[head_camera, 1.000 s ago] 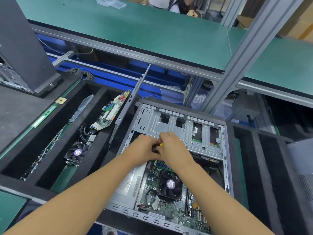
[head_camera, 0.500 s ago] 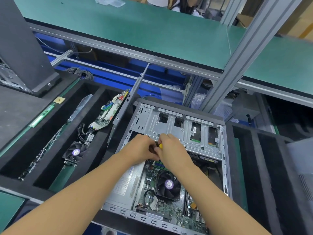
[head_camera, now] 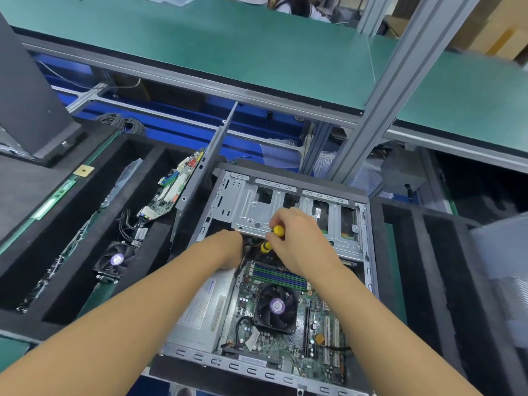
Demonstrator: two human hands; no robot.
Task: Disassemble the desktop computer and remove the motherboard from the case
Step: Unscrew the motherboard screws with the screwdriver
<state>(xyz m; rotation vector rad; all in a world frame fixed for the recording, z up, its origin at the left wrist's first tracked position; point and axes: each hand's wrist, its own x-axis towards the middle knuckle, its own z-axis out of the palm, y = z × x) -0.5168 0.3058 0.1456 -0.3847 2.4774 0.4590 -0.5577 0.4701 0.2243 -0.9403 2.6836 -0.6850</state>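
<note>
An open desktop case (head_camera: 368, 270) lies flat in front of me. Its green motherboard (head_camera: 317, 338) sits inside, with a black CPU fan (head_camera: 275, 307) and memory sticks (head_camera: 278, 275). A silver power supply (head_camera: 203, 312) fills the case's left side, and a metal drive cage (head_camera: 257, 207) spans the far end. My right hand (head_camera: 303, 238) grips a yellow-handled screwdriver (head_camera: 277, 231) at the cage's near edge. My left hand (head_camera: 228, 247) reaches down among the cables beside it; its fingers are hidden.
A black foam tray (head_camera: 85, 224) on the left holds another motherboard (head_camera: 171, 192), a fan cooler (head_camera: 115, 260) and memory sticks (head_camera: 53, 200). More foam slots (head_camera: 428, 281) lie to the right. A grey aluminium post (head_camera: 380, 90) and a green bench (head_camera: 228, 44) stand behind.
My right hand has lifted and shifted right, baring the yellow screwdriver handle. My left hand has dropped lower into the case, so the two hands have separated.
</note>
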